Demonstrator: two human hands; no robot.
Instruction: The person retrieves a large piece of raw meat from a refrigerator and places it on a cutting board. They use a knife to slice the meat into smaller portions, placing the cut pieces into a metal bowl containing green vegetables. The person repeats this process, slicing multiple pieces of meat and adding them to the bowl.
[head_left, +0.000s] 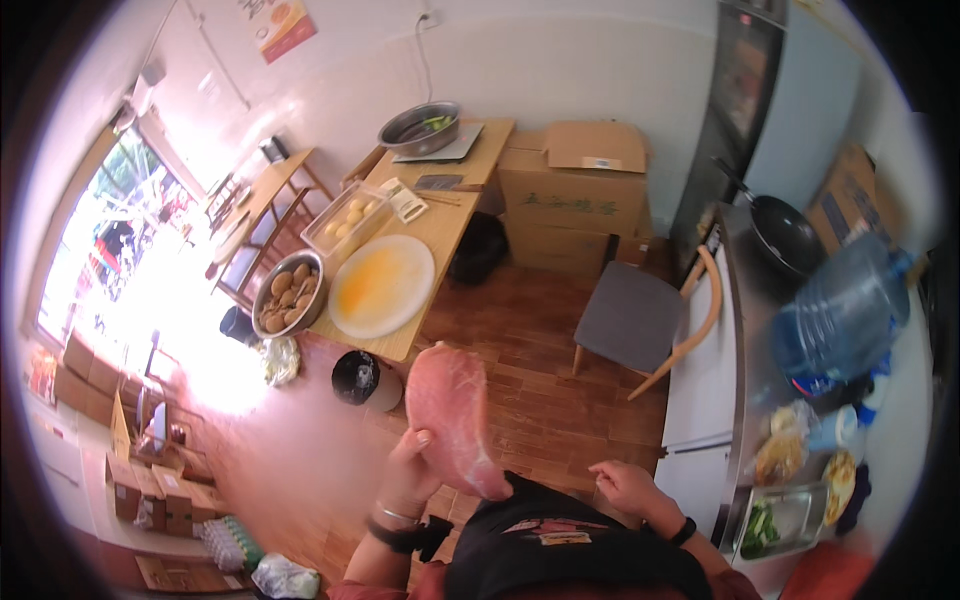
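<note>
A large slab of raw pink meat is in my left hand, upright before my body. The thumb lies on its near face; the other fingers are mostly hidden behind it. My right hand is at the right of the black apron, apart from the meat, fingers loosely curled together with nothing seen in them. Beyond the meat, a round white cutting board with an orange-yellow stain lies on the wooden table. A bin with a black liner stands on the floor below the table's near end.
A steel bowl of brown round items and a plastic tub of pale yellow pieces sit beside the board. To the right are a chair and a steel counter with a wok, a blue water jug and a greens pan.
</note>
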